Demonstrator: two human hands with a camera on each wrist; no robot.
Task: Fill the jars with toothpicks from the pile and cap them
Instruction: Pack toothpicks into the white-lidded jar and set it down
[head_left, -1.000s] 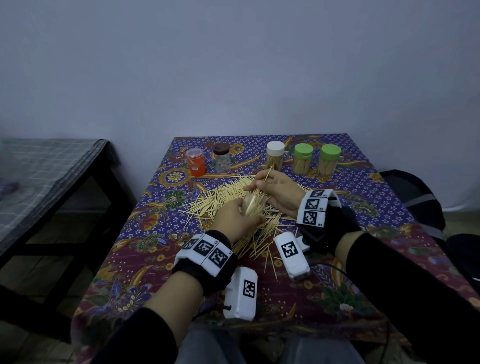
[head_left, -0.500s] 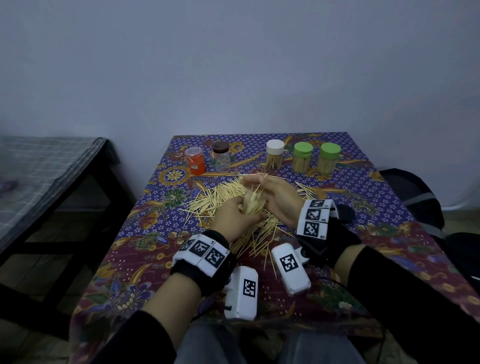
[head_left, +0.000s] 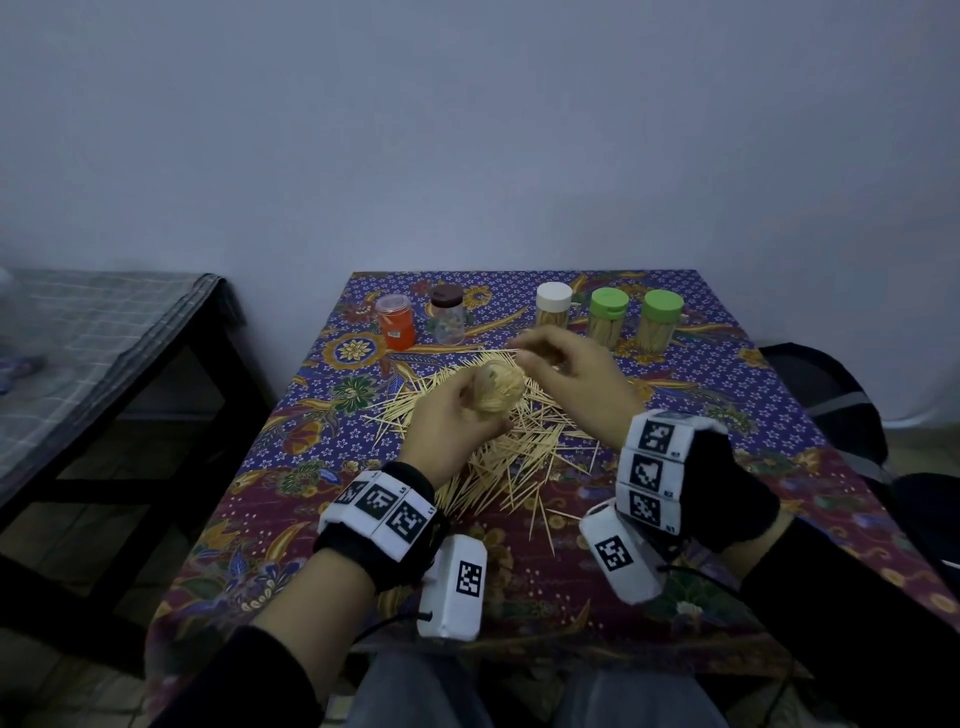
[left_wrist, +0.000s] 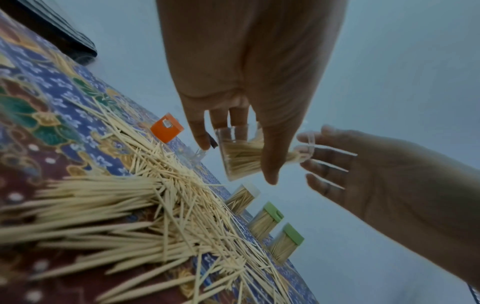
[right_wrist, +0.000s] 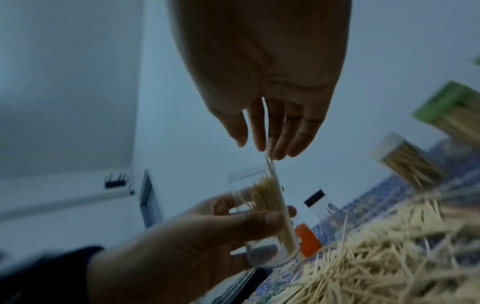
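Your left hand (head_left: 457, 415) has its fingers (right_wrist: 259, 222) and thumb wrapped round a clear jar (right_wrist: 267, 222), uncapped and partly filled with toothpicks, held tilted above the toothpick pile (head_left: 498, 457) on the counter (head_left: 727, 395). Your right hand (head_left: 566, 379) sits just beyond the jar's mouth, its fingers (right_wrist: 283, 131) close together, pinching a few toothpicks (left_wrist: 335, 151). At the counter's far edge stand three capped jars of toothpicks (head_left: 608, 317), well apart from an orange jar (head_left: 397, 322) and a dark-lidded jar (head_left: 448, 314).
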